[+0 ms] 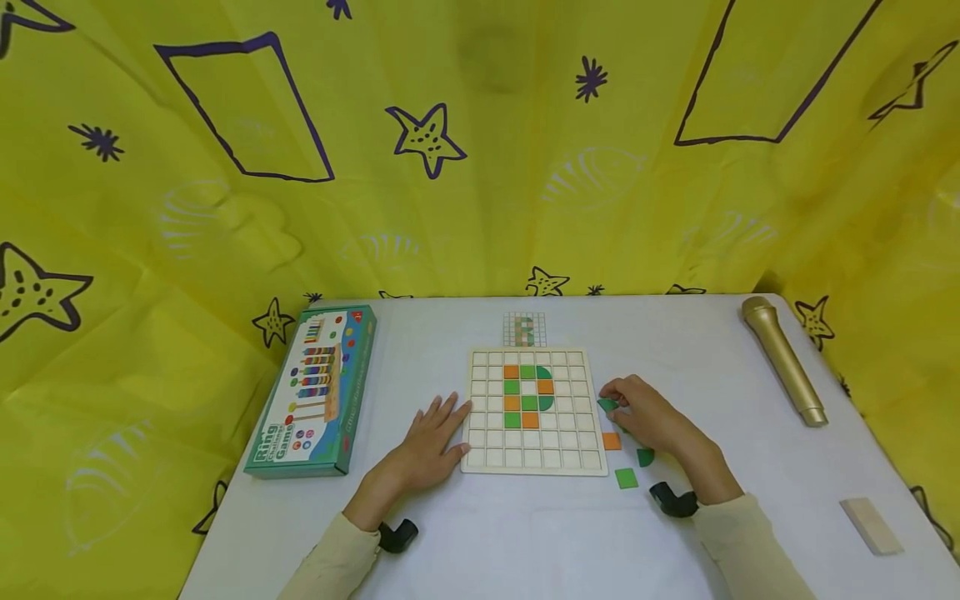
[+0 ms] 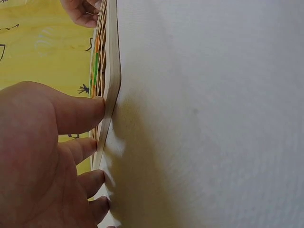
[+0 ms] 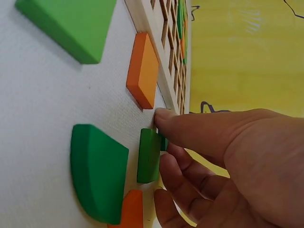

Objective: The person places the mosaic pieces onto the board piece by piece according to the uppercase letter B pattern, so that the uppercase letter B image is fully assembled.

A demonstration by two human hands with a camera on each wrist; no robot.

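A wooden grid board (image 1: 483,458) lies on the table, with orange, light green and dark green tiles (image 1: 512,404) in a P-like shape. My left hand (image 1: 427,450) rests with spread, fairly straight fingers against its left edge; the left wrist view shows thumb and fingertips touching the rim (image 2: 112,90). To the right of the board my right hand (image 1: 651,417) pinches a dark green quarter-round tile (image 1: 606,405) between thumb and fingers. Loose around it lie an orange tile (image 1: 612,441), a dark green quarter-round tile (image 1: 645,457) and a light green square tile (image 1: 626,478).
A small pattern card (image 1: 525,329) touches the board's far side. At the left lies a Ring Challenge Game box (image 1: 311,392). A gold microphone (image 1: 783,362) and a pale block (image 1: 871,526) lie at the right. A yellow patterned cloth (image 1: 480,225) hangs behind the table.
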